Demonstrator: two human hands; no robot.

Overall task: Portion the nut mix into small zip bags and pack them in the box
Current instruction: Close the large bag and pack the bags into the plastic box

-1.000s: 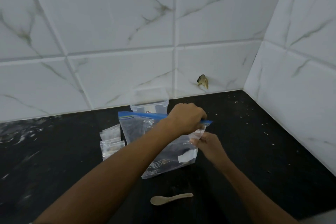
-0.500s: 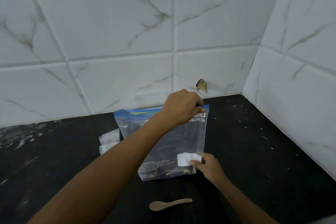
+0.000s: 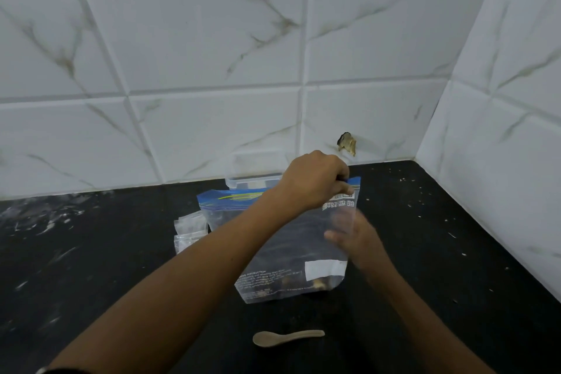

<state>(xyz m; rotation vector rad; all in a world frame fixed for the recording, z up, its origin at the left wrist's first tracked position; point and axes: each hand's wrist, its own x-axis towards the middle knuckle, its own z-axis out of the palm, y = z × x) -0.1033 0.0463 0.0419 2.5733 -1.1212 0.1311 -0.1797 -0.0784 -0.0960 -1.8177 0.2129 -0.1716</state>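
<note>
Nearest me, a spoon (image 3: 288, 338) lies on the black tabletop (image 3: 455, 252). Beyond it I see my left hand (image 3: 315, 184) pinching the blue top edge of the big zip bag (image 3: 273, 252), which stands upright with a few nuts (image 3: 318, 282) at the bottom. My right hand (image 3: 352, 237) is blurred against the bag's side; I cannot tell its grip. Small bags (image 3: 189, 231) lie left, a clear box (image 3: 252, 179) behind.

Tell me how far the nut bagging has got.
Early. The left hand grips the top of the big zip bag, held upright; the blurred right hand is beside it. Small bags lie left of it, contents unclear. Spoon lies unused. The clear box waits behind; packing remains.
</note>
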